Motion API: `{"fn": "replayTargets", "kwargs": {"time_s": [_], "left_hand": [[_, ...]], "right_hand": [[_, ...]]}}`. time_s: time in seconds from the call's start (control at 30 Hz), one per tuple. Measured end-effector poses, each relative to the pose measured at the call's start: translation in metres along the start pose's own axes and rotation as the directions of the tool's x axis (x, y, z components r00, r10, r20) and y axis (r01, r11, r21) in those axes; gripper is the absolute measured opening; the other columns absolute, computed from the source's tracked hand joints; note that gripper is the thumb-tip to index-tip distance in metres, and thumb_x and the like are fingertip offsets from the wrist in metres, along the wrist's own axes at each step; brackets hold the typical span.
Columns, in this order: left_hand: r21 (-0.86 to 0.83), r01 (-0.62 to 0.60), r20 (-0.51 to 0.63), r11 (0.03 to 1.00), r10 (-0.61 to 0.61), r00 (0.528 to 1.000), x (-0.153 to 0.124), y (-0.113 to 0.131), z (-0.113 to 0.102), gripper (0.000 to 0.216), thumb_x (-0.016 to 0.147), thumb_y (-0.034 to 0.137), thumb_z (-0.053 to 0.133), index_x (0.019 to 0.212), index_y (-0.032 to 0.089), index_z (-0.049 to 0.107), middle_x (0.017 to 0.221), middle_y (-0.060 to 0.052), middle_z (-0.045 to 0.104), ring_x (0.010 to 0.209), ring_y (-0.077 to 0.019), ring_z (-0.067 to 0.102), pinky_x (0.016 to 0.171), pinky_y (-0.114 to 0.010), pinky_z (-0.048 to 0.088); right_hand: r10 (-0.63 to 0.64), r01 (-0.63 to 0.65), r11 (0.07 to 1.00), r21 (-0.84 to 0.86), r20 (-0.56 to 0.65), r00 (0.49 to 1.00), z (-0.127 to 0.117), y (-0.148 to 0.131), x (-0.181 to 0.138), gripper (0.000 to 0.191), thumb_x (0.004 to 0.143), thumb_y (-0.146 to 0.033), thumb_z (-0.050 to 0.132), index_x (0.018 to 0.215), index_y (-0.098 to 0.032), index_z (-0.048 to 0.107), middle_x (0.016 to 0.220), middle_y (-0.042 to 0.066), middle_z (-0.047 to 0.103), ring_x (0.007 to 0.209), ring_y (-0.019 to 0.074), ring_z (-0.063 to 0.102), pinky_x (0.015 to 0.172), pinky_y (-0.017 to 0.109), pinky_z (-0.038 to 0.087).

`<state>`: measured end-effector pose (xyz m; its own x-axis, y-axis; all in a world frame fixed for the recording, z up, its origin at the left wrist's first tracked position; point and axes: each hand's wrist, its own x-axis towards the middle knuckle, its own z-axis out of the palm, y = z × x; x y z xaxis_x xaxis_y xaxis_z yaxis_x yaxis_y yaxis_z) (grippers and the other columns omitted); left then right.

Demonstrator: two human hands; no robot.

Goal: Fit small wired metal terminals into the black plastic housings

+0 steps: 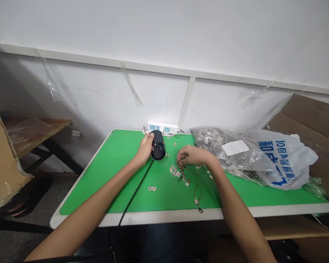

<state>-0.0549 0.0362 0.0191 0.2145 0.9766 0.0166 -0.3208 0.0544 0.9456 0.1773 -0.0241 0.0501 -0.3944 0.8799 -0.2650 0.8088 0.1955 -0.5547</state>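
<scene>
left hand [145,149] closes round a black oblong plastic casing [159,150] over the flat green tabletop [109,175]; right hand [193,155], fingers curled, touches small white-and-metal pieces [175,171], grip unclear.

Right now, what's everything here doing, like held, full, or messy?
Black oval plastic case: held in the left hand.
Small silvery metal pieces: scattered, some heaped.
Right hand: bent down at the pieces; grip unclear.
Black cable: stretched over the green table's front edge.
White power strip: against the white wall.
Clear plastic bag: crumpled, filled with small parts.
White plastic bag with blue writing: crumpled.
</scene>
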Motion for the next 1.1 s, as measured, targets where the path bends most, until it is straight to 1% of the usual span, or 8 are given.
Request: {"fn": "replayTargets", "kwargs": {"time_s": [0.17, 0.33, 0.43, 0.5, 0.63, 0.73, 0.97, 1.1], "left_hand": [[-0.012, 0.025, 0.02, 1.0, -0.024, 0.999, 0.0, 0.004, -0.001, 0.036, 0.092, 0.039, 0.069, 0.119, 0.018, 0.057, 0.086, -0.006, 0.078, 0.079, -0.0249, 0.078, 0.071, -0.037, 0.065], [-0.006, 0.04, 0.026, 0.999, -0.039, 0.999, -0.001, 0.003, 0.0, 0.042, 0.087, 0.036, 0.072, 0.123, 0.02, 0.055, 0.095, -0.007, 0.078, 0.084, -0.0252, 0.078, 0.073, -0.036, 0.064], [-0.018, 0.041, 0.044, 0.999, -0.04, 0.998, -0.001, 0.002, 0.0, 0.044, 0.085, 0.035, 0.073, 0.122, 0.02, 0.054, 0.096, -0.007, 0.078, 0.085, -0.0251, 0.077, 0.075, -0.037, 0.064], [-0.026, 0.04, 0.066, 0.999, -0.038, 0.997, 0.0, 0.002, 0.0, 0.045, 0.084, 0.033, 0.072, 0.123, 0.02, 0.054, 0.095, -0.006, 0.077, 0.084, -0.025, 0.077, 0.074, -0.037, 0.064], [-0.027, 0.04, 0.114, 0.999, -0.037, 0.993, 0.0, 0.004, -0.002, 0.045, 0.082, 0.036, 0.067, 0.122, 0.02, 0.054, 0.097, -0.006, 0.077, 0.084, -0.0261, 0.077, 0.068, -0.037, 0.063], [-0.021, 0.047, 0.152, 0.999, -0.043, 0.987, 0.0, 0.005, -0.004, 0.044, 0.082, 0.037, 0.066, 0.121, 0.02, 0.056, 0.1, -0.007, 0.078, 0.087, -0.0265, 0.078, 0.068, -0.035, 0.062], [-0.024, 0.11, 0.199, 0.994, -0.103, 0.975, -0.003, 0.009, -0.006, 0.049, 0.077, 0.03, 0.07, 0.123, 0.019, 0.058, 0.102, -0.008, 0.079, 0.093, -0.0271, 0.079, 0.078, -0.037, 0.062], [0.005, 0.123, 0.187, 0.992, -0.121, 0.975, -0.007, 0.014, -0.004, 0.046, 0.076, 0.029, 0.07, 0.119, 0.02, 0.058, 0.099, -0.008, 0.08, 0.094, -0.0275, 0.079, 0.077, -0.036, 0.062]], "right_hand": [[0.071, -0.073, 0.994, -0.082, -0.02, 0.997, 0.006, -0.011, -0.002, 0.017, 0.078, -0.008, 0.066, 0.083, -0.02, 0.076, 0.086, 0.003, 0.076, 0.073, 0.0166, 0.063, 0.058, 0.025, 0.039], [0.12, -0.12, 0.987, -0.11, -0.006, 0.993, 0.004, -0.013, -0.006, 0.013, 0.08, -0.009, 0.066, 0.082, -0.019, 0.074, 0.085, 0.004, 0.075, 0.07, 0.0168, 0.062, 0.056, 0.027, 0.036], [0.055, -0.057, 0.995, -0.085, -0.027, 0.998, 0.003, -0.014, -0.007, 0.008, 0.08, -0.016, 0.072, 0.087, -0.02, 0.075, 0.09, 0.005, 0.074, 0.076, 0.0179, 0.062, 0.059, 0.027, 0.038], [-0.004, 0.0, 0.997, -0.08, -0.049, 0.999, 0.004, -0.015, -0.005, 0.01, 0.079, -0.019, 0.076, 0.089, -0.02, 0.077, 0.092, 0.004, 0.072, 0.079, 0.0182, 0.062, 0.061, 0.026, 0.039], [-0.081, 0.074, 0.992, -0.098, -0.063, 0.995, 0.013, -0.021, 0.0, 0.012, 0.08, -0.012, 0.074, 0.087, -0.02, 0.078, 0.091, 0.004, 0.07, 0.081, 0.0183, 0.06, 0.065, 0.026, 0.04], [-0.118, 0.109, 0.988, -0.114, -0.077, 0.99, 0.019, -0.025, 0.002, 0.014, 0.081, -0.009, 0.071, 0.084, -0.02, 0.078, 0.097, 0.006, 0.07, 0.084, 0.0183, 0.06, 0.072, 0.027, 0.043], [-0.072, 0.062, 0.987, -0.15, -0.065, 0.995, 0.027, -0.025, 0.001, 0.015, 0.082, -0.006, 0.064, 0.082, -0.017, 0.074, 0.101, 0.009, 0.07, 0.083, 0.0187, 0.061, 0.07, 0.026, 0.044], [-0.048, 0.04, 0.994, -0.1, -0.073, 0.996, 0.025, -0.023, 0.002, 0.012, 0.084, -0.011, 0.067, 0.092, -0.017, 0.073, 0.106, 0.009, 0.069, 0.083, 0.0183, 0.061, 0.07, 0.026, 0.045]]}}
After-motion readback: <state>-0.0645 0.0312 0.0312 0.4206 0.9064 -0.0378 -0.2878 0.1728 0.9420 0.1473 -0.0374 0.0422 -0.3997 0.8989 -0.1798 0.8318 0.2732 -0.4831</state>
